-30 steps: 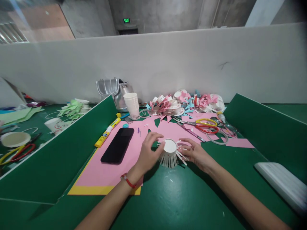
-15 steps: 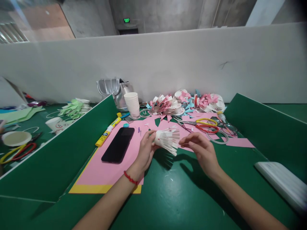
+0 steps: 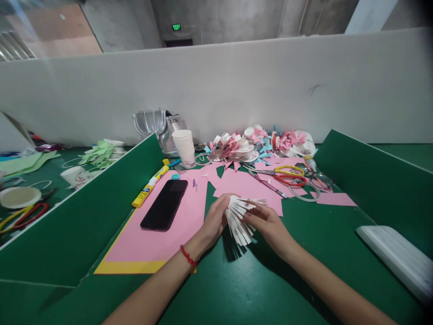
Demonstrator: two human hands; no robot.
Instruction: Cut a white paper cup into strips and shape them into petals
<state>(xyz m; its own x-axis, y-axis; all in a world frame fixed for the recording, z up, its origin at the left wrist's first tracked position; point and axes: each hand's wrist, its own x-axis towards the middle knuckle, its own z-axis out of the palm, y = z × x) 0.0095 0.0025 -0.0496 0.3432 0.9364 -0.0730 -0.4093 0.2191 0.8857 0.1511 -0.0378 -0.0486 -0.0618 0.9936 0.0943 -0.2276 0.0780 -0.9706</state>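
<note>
A white paper cup [image 3: 239,221], its side cut into many thin strips, is tilted above the green table with the strips fanned toward the lower right. My left hand [image 3: 216,219] is closed around its base end, the fingers behind it partly hidden. At the strips, my right hand [image 3: 265,221] has thumb and fingers pinched on some of them. Below the cup lies its striped shadow. Pink paper [image 3: 248,187] lies just beyond the hands, and a black phone [image 3: 164,205] rests on a pink sheet to the left.
Yellow-and-red scissors [image 3: 287,174], a craft knife [image 3: 270,185] and a tape ring [image 3: 306,192] lie at the right. Stacked cups [image 3: 183,148], a silver bag [image 3: 158,128] and finished cut-cup pieces [image 3: 237,149] line the back. A glue stick [image 3: 150,186] lies by the left green divider [image 3: 101,216].
The cup has come nearer to me and its strips now point more downward. My right hand has moved left from beside the cup onto its strips.
</note>
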